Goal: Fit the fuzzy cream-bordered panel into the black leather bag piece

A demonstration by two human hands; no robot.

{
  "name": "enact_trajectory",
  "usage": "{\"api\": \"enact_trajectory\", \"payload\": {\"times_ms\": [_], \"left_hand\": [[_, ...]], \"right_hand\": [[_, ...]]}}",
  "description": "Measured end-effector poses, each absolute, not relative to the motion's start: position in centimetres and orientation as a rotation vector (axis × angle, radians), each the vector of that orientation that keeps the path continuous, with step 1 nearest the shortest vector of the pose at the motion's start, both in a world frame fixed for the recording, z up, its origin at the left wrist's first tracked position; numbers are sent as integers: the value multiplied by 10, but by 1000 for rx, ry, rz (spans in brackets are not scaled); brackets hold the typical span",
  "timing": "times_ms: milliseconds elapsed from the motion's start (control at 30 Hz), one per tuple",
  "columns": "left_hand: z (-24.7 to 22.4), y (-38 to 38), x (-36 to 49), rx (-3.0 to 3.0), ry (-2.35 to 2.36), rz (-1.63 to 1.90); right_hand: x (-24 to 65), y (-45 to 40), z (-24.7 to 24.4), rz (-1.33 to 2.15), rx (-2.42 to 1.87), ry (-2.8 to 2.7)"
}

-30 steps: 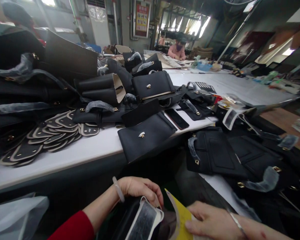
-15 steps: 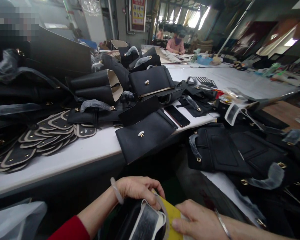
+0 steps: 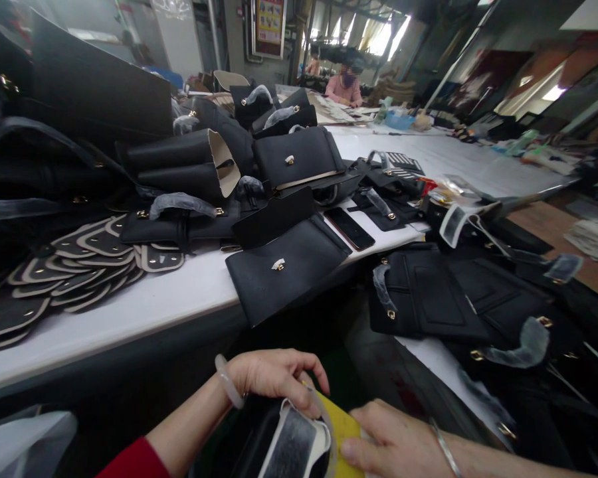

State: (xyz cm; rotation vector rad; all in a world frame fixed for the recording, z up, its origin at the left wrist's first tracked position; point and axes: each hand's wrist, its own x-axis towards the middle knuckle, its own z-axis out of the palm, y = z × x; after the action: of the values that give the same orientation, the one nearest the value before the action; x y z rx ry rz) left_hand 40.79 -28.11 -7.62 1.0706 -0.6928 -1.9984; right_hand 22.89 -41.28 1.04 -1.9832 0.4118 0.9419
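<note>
At the bottom of the view, my left hand [image 3: 279, 378] is closed over the upper edge of a black bag piece [image 3: 292, 445] with a cream border. Its thumb presses on the near side and its fingers curl over behind. Against the right side of that piece stands a yellow sheet [image 3: 346, 431] with a grey curved edge. My right hand [image 3: 386, 435] pinches the yellow sheet, thumb in front. The lower parts of both things are cut off by the frame.
Beyond my hands, a white table [image 3: 204, 285] bears a black flap bag [image 3: 289, 265], a phone [image 3: 349, 228], stacked black flaps [image 3: 74, 265] and several bags. More black bags [image 3: 438, 292] with wrapped handles lie at right. A co-worker [image 3: 345, 86] sits far back.
The view has turned slightly right, so the table and bags sit a little further left. Both hands keep nearly the same place and hold.
</note>
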Motion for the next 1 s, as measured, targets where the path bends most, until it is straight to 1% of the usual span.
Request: {"api": "enact_trajectory", "payload": {"times_ms": [133,333,467,700,833,1000], "left_hand": [[-78,-281,408,1064,-698,-1998],[-78,-281,409,1057,-722,-1994],[-78,-280,409,1052,-744,-1975],[-81,-278,408,1047,-762,-1954],[-81,-278,409,1046,-775,-1953],[-81,-279,409,1068,-817,-1930]], "right_hand": [[226,-412,6,971,-1974,390],[218,-410,-4,893,-2034,433],[218,-406,-4,936,-2018,438],[218,-398,-6,927,-1842,444],[213,-392,-16,843,-1662,449],[206,-385,-33,762,-1590,426]]}}
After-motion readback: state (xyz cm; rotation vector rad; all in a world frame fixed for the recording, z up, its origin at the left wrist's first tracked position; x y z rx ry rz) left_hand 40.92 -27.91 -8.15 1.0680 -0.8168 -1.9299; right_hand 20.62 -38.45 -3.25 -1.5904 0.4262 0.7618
